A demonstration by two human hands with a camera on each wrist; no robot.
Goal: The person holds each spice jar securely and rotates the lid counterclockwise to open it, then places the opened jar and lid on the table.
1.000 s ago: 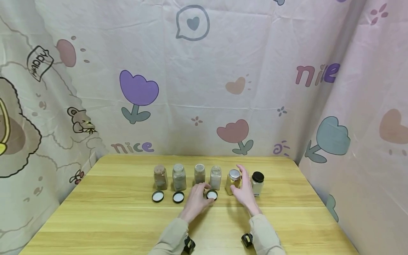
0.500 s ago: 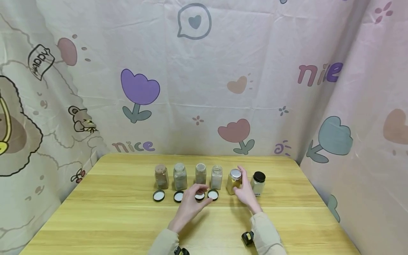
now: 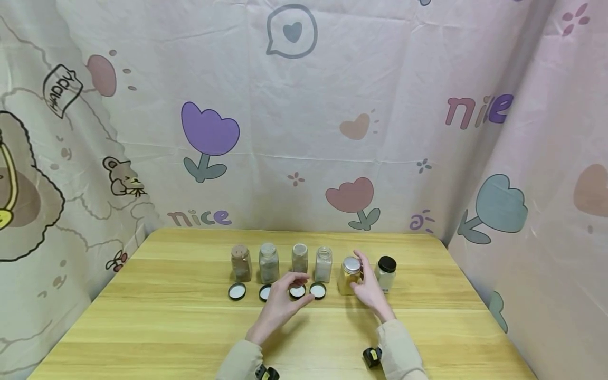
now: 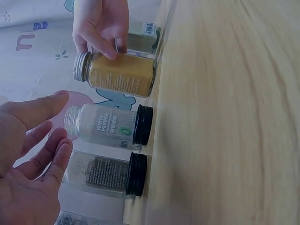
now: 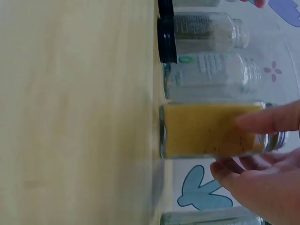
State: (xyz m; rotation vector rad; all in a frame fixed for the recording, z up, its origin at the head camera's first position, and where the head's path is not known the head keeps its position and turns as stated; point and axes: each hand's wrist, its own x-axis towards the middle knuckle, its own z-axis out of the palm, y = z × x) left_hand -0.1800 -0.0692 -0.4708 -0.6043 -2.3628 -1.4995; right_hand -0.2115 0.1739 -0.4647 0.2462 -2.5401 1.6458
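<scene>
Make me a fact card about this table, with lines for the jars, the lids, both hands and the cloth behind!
Jars: six jars in a row
Lids off: four black lids, white insides up, in front of the row
Lids on: silver lid on the yellow jar; black cap on the right-end jar
Right hand: holds the yellow jar
Left hand: fingers curved, holding nothing, near the lids
Table: light wood look
Cloth: tulips, hearts, a bear, "nice"
</scene>
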